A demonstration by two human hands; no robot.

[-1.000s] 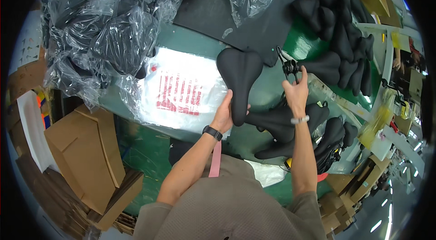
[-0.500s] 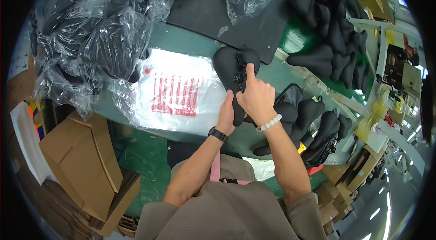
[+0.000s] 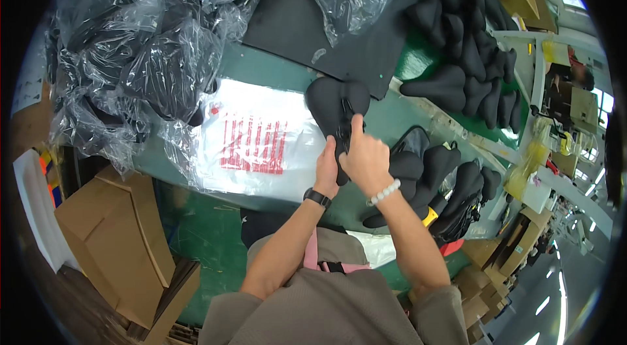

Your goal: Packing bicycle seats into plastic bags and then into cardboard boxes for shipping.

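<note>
A black bicycle saddle (image 3: 324, 98) is held over the table's near edge, its wide end pointing away from me and its dark rails and clamp facing up. Along the left side of its narrow nose, my left hand (image 3: 326, 169) is wrapped with the thumb up. My right hand (image 3: 368, 156) grips the saddle from the right, most fingers curled and the index finger stretched along the clamp. That hand hides part of the clamp and nose. Just left of the saddle lies a stack of clear plastic bags (image 3: 261, 142) with red print.
Plastic-wrapped black saddles (image 3: 157, 58) pile up at the far left. More bare saddles (image 3: 450, 87) lie at far right, and others (image 3: 441, 172) sit right of my hands. A black sheet (image 3: 294, 25) covers the table's back. A cardboard box (image 3: 114, 234) stands at lower left.
The whole view has shifted slightly. My right index finger has slid a little down the clamp toward the nose, while my left hand keeps its hold on the saddle.
</note>
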